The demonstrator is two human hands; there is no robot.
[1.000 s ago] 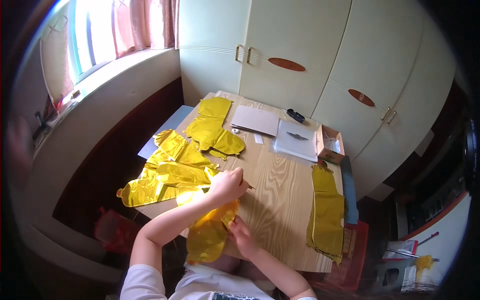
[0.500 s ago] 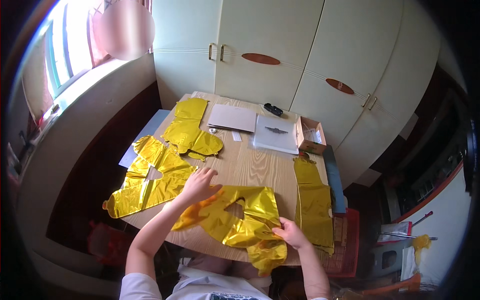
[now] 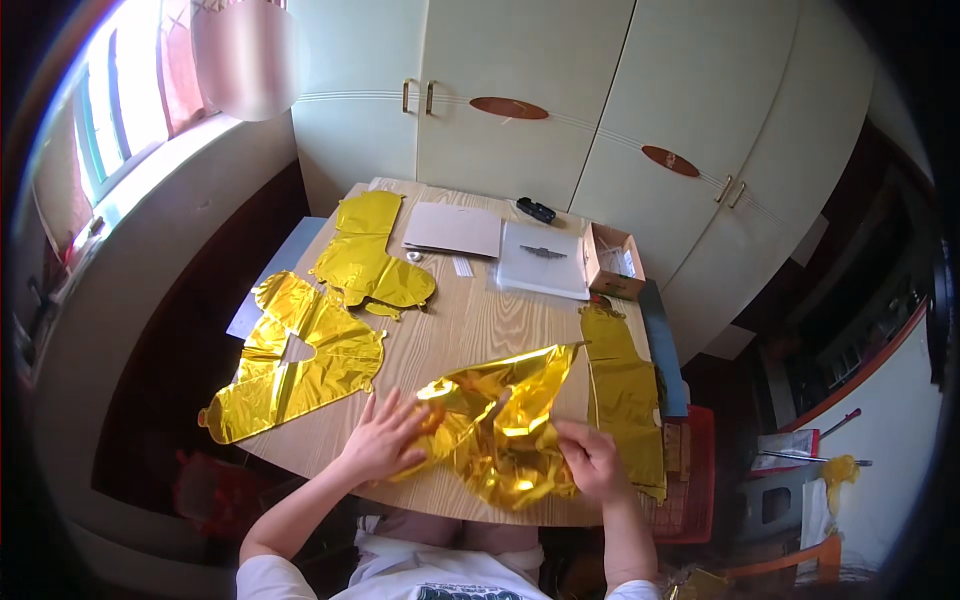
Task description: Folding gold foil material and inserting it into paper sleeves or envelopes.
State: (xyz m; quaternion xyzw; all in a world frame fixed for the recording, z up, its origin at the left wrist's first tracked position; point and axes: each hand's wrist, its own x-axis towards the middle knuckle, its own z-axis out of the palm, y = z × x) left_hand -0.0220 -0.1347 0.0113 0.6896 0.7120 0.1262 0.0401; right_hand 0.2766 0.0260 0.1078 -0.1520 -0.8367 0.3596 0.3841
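Note:
A crumpled gold foil balloon point(image 3: 500, 415), flat and without air, is partly lifted at the table's near edge. My right hand point(image 3: 592, 460) pinches its right side. With fingers spread, my left hand point(image 3: 384, 438) lies at the balloon's left edge, touching it. Left of that hand is another flat gold foil balloon point(image 3: 335, 350) with a small opening in its middle. Behind it lies an L-shaped gold foil balloon point(image 3: 365, 245). A long gold foil balloon point(image 3: 615, 390) rests along the table's right side.
The wooden table point(image 3: 480, 325) also bears a pale cardboard sheet point(image 3: 452, 230), a clear plastic sleeve point(image 3: 540, 280), a black object point(image 3: 536, 210) and an open small box point(image 3: 615, 280) along the back. Tall cabinets point(image 3: 520, 60) stand behind. A red basket point(image 3: 700, 470) is beyond the right edge.
The balloon's near right part has been raised and folded inward by my right hand, crumpling it. My left hand has come down and nearer, fingers spreading. The view has shifted slightly.

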